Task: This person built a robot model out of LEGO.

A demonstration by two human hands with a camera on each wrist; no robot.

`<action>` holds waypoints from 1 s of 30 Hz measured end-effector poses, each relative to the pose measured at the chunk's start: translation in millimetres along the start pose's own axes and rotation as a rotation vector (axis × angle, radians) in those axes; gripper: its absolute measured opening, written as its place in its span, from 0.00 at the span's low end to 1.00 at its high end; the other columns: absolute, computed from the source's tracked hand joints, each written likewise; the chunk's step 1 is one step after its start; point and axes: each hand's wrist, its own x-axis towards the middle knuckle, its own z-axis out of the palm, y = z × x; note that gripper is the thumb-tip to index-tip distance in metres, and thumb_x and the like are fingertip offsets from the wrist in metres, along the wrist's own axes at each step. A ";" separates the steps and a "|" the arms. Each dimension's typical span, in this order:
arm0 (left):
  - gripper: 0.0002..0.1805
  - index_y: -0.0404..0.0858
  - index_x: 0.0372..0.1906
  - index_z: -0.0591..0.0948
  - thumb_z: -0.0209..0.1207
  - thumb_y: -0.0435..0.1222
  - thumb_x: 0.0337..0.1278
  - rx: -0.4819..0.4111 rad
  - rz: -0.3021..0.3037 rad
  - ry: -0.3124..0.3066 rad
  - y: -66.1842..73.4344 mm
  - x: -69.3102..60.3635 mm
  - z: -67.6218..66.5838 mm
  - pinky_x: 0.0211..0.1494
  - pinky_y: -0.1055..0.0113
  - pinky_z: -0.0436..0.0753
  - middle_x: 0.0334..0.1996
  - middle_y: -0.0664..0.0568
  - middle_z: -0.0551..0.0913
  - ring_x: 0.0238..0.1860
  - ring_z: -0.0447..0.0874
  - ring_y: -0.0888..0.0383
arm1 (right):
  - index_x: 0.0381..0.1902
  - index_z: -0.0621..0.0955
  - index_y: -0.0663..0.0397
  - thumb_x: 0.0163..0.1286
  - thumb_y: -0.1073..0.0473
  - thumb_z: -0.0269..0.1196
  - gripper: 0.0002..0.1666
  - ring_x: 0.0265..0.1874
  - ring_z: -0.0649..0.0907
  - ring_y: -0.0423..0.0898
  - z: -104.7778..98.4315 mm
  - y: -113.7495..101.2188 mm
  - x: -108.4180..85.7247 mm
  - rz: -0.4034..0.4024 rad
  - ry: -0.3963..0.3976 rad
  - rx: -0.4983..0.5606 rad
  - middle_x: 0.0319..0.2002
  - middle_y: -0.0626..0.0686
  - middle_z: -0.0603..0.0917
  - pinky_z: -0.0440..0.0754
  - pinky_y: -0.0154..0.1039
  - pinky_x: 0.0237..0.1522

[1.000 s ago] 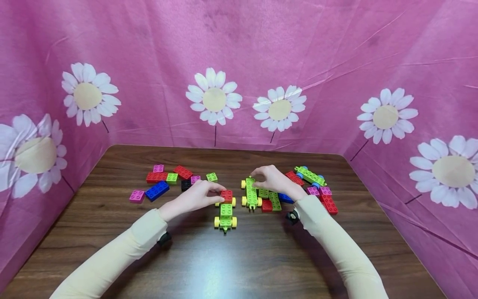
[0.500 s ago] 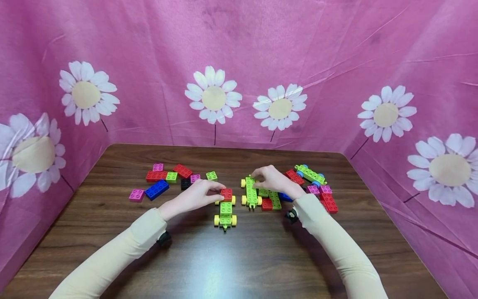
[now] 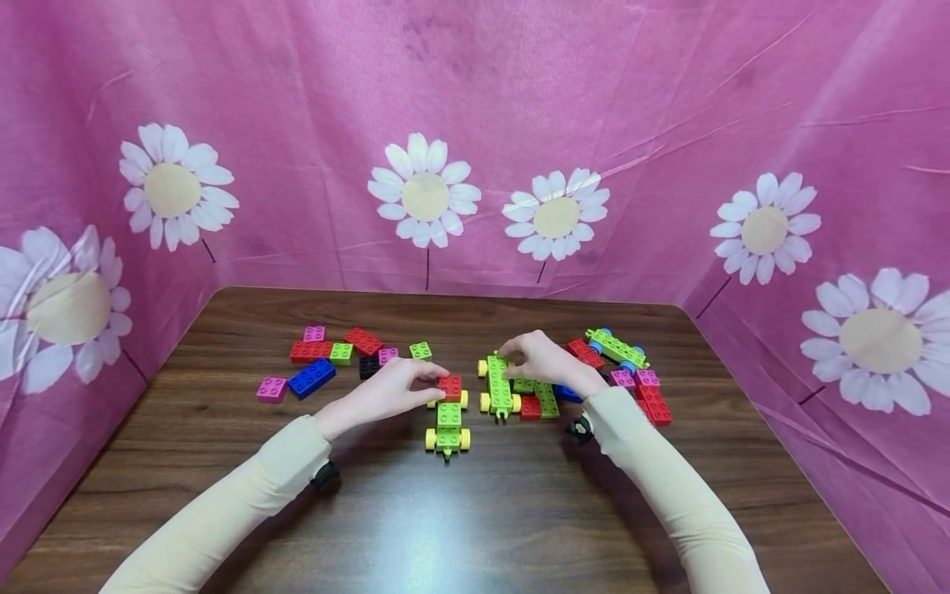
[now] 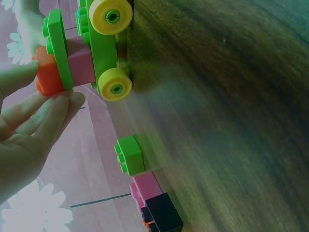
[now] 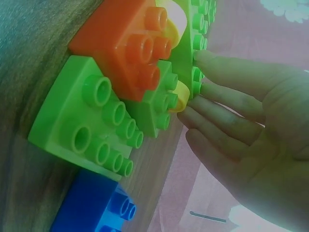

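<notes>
My left hand (image 3: 397, 388) pinches a red brick (image 3: 450, 387) between thumb and fingers. That brick tops a small stack on a green car base with yellow wheels (image 3: 448, 439). In the left wrist view, a green plate (image 4: 59, 48) and a pink brick (image 4: 80, 60) lie between the red brick (image 4: 49, 72) and the base. To the right, my right hand (image 3: 545, 360) holds the far end of a second green car base (image 3: 500, 385) with yellow wheels. In the right wrist view, the thumb lies against its studs; part of the grip is hidden.
At left lie loose bricks, including a blue brick (image 3: 312, 378), a pink brick (image 3: 272, 388) and a black brick (image 3: 369, 368). Beside my right hand are a red brick (image 3: 530, 407) and a green brick (image 3: 547, 400). A blue-wheeled green base (image 3: 616, 349) stands farther right.
</notes>
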 end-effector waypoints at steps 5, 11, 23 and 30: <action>0.19 0.34 0.55 0.82 0.63 0.40 0.64 -0.021 -0.001 0.007 -1.5 -0.3 1.8 0.56 0.57 0.85 0.50 0.44 0.88 0.51 0.87 0.52 | 0.49 0.85 0.63 0.61 0.58 0.71 0.21 0.48 0.87 0.53 -0.2 -2.1 -1.1 -0.001 -0.002 -0.007 0.48 0.59 0.89 0.85 0.48 0.51; 0.19 0.35 0.54 0.82 0.65 0.40 0.61 -0.048 0.001 0.021 -3.2 1.5 3.6 0.55 0.57 0.85 0.49 0.44 0.88 0.50 0.88 0.51 | 0.50 0.85 0.64 0.61 0.58 0.71 0.21 0.46 0.88 0.53 0.2 -7.0 -3.2 -0.006 -0.011 -0.003 0.48 0.60 0.88 0.86 0.46 0.48; 0.19 0.33 0.53 0.83 0.65 0.39 0.61 -0.021 -0.026 0.046 -9.3 4.1 -0.5 0.56 0.56 0.85 0.48 0.43 0.88 0.50 0.87 0.49 | 0.51 0.85 0.62 0.62 0.60 0.71 0.20 0.49 0.87 0.52 1.7 -21.7 -7.8 -0.050 -0.080 -0.006 0.49 0.58 0.88 0.85 0.47 0.52; 0.18 0.34 0.52 0.83 0.65 0.39 0.61 -0.024 -0.036 0.054 -13.2 7.6 -5.0 0.55 0.56 0.85 0.47 0.43 0.88 0.49 0.88 0.50 | 0.48 0.85 0.61 0.63 0.57 0.70 0.18 0.45 0.87 0.50 3.2 -29.2 -13.0 -0.112 0.015 -0.065 0.45 0.57 0.89 0.86 0.45 0.49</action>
